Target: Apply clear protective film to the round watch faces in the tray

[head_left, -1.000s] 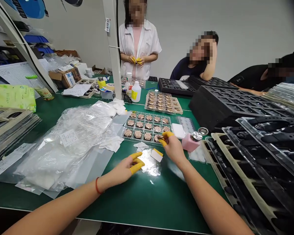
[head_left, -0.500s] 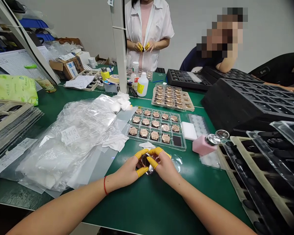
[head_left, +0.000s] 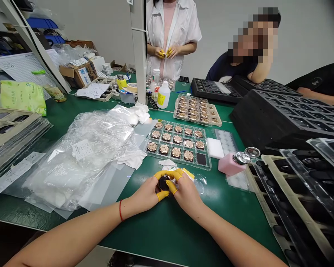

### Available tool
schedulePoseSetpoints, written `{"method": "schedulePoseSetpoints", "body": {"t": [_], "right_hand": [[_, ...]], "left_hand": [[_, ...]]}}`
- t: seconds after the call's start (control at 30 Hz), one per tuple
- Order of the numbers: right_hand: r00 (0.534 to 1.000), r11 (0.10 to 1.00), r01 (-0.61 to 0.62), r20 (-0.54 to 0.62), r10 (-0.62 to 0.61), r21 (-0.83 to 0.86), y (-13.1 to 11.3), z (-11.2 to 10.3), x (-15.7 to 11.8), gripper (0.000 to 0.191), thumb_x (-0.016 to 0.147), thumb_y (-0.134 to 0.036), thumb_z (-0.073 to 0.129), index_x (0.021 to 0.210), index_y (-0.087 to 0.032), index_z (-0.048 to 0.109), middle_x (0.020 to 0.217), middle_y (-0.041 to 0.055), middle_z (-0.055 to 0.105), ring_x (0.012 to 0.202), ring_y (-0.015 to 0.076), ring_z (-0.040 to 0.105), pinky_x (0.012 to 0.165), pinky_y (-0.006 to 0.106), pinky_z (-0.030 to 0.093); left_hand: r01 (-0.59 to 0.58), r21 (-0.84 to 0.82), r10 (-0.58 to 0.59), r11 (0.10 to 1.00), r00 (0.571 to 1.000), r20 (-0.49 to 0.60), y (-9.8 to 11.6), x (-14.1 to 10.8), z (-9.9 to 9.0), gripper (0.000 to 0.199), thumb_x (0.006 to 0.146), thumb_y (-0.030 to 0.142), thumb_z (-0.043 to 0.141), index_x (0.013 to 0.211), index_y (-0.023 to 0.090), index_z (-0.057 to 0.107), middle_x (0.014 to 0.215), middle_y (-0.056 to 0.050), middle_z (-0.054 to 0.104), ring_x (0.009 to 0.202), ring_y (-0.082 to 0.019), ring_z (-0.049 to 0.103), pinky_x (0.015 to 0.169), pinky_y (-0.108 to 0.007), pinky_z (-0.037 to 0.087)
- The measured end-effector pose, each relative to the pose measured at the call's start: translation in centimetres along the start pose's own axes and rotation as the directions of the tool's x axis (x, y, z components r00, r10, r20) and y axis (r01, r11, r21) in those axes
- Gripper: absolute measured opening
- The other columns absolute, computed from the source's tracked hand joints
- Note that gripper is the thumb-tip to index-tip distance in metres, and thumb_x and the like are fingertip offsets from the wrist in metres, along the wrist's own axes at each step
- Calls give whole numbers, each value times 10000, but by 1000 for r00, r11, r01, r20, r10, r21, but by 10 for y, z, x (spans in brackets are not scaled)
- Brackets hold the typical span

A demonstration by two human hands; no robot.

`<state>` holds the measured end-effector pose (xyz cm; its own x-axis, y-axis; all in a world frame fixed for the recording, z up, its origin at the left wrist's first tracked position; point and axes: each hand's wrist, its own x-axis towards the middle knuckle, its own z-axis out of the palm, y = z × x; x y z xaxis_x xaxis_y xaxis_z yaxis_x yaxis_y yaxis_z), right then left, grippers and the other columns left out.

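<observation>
Two hands, left [head_left: 146,194] and right [head_left: 187,195], apart earlier, are now closed on a dark round piece [head_left: 163,183]; copper discs [head_left: 176,152] are held in a clear tray [head_left: 180,163].

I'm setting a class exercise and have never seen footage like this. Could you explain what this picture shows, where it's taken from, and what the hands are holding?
This picture comes from a single camera worn on a person's head, looking forward and down, so the bare forearms at the bottom are the wearer's own. The left hand and right hand wear yellow finger cots and together hold a small dark round piece. On the green workbench mat lie a tray of copper-coloured round parts and a large clear plastic bag. Across the bench stands a person in a white coat, a co-worker.
</observation>
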<state>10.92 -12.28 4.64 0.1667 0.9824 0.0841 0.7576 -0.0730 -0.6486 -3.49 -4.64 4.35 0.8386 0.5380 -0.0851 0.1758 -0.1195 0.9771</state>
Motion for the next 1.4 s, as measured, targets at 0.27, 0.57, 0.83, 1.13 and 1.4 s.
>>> {"method": "schedulePoseSetpoints", "body": {"t": [0.27, 0.57, 0.83, 1.13, 1.4], "right_hand": [[985, 990, -109, 141, 97, 84, 5, -15, 5, 126, 836, -196, 458, 883, -207, 575, 791, 18, 619, 722, 161, 560, 625, 270, 425], [993, 873, -120, -52, 109, -473, 12, -10, 46, 241, 890, -275, 428, 989, -156, 614, 911, 118, 620, 808, 225, 573, 653, 308, 385], [956, 962, 215, -166, -243, -167, 7, -14, 36, 105, 839, -223, 523, 851, -203, 625, 869, 59, 621, 833, 192, 539, 740, 329, 414], [810, 864, 497, -315, -496, -82, -6, 6, 30, 149, 857, -173, 520, 894, -244, 646, 795, 32, 600, 765, 170, 471, 689, 342, 382], [775, 839, 538, -346, -529, -77, -7, 11, 16, 175, 827, -130, 559, 918, -258, 635, 791, 21, 614, 789, 177, 482, 692, 344, 379]], "left_hand": [[53, 45, -43, 998, 979, -201, -9, 6, -19, 543, 770, 239, 599, 1282, 256, 419, 1075, -60, 607, 883, -213, 605, 771, -333, 495], [35, -140, -58, 989, 985, -162, 2, 5, -25, 484, 748, 159, 613, 1184, 248, 421, 1070, -36, 532, 900, -156, 572, 779, -287, 494], [68, -99, -81, 993, 988, -133, 5, 4, -24, 459, 744, 194, 625, 1153, 215, 417, 921, -17, 591, 802, -152, 605, 724, -280, 500], [2, 52, 3, 999, 995, -97, 9, 0, -20, 367, 754, 203, 603, 1106, 222, 499, 1028, -30, 610, 839, -168, 608, 729, -277, 494], [20, -133, -36, 991, 992, -119, 5, 1, -23, 481, 733, 174, 622, 1177, 195, 437, 1043, -61, 613, 901, -179, 620, 770, -286, 499]]}}
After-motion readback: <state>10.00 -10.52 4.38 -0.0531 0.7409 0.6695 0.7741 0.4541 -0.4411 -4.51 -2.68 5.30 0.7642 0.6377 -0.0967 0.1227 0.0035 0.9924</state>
